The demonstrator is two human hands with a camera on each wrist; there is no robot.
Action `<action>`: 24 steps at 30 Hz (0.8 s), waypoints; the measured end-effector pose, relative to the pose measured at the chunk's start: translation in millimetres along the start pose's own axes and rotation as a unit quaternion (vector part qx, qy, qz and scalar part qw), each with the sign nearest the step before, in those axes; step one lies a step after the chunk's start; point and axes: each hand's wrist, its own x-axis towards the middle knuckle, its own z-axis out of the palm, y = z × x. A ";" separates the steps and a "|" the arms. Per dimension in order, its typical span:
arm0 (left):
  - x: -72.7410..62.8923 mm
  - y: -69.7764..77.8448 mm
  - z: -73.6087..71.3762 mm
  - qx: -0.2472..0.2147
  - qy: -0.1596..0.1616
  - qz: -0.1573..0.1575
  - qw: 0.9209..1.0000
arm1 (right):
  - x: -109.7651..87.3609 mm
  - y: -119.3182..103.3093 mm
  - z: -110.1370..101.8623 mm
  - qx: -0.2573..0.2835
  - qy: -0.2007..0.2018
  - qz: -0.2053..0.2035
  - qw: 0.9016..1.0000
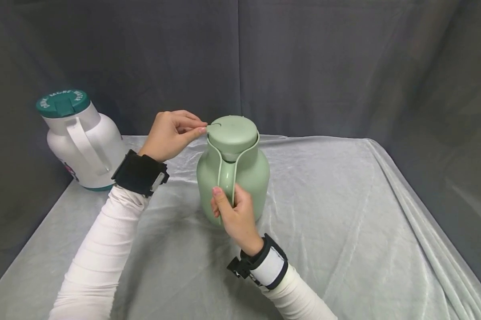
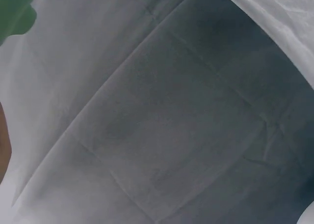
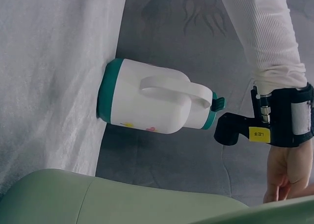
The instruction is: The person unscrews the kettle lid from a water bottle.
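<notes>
A pale green thermos jug (image 1: pixel 254 178) stands upright on the grey cloth, its round lid (image 1: pixel 234 129) seated on the neck. My right hand (image 1: pixel 240 218) grips the lower part of the jug's handle (image 1: pixel 226 175), with the thumb along the near side. At the lid's left edge, thumb and fingers of my left hand (image 1: pixel 172 133) pinch a small tab sticking out from it. The jug's green body (image 3: pixel 142 199) fills the bottom of the right wrist view, where the left hand (image 3: pixel 289 172) also shows. Only a green corner (image 2: pixel 14 13) of the jug enters the left wrist view.
A white jug (image 1: pixel 100 129) with a dark green lid and base stands at the back left, beyond my left forearm. Grey cloth (image 1: pixel 324 200) covers the table, with folds along its right edge. Dark grey curtains (image 1: pixel 324 66) rise behind and at both sides.
</notes>
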 end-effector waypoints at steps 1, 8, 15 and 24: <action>-1.5 1.4 0.1 0.006 0.004 0.002 1.000 | -0.1 -0.3 0.2 0.000 0.000 0.001 1.000; -6.7 13.5 2.0 0.032 0.027 0.013 0.999 | 0.1 -0.8 0.7 0.012 0.003 0.004 1.000; -10.6 25.6 4.7 0.030 0.039 -0.030 0.998 | 0.3 -0.8 0.7 0.011 0.006 0.012 1.000; -20.7 40.0 11.6 0.034 0.068 -0.043 0.996 | 0.5 -1.8 1.0 0.006 0.006 0.017 1.000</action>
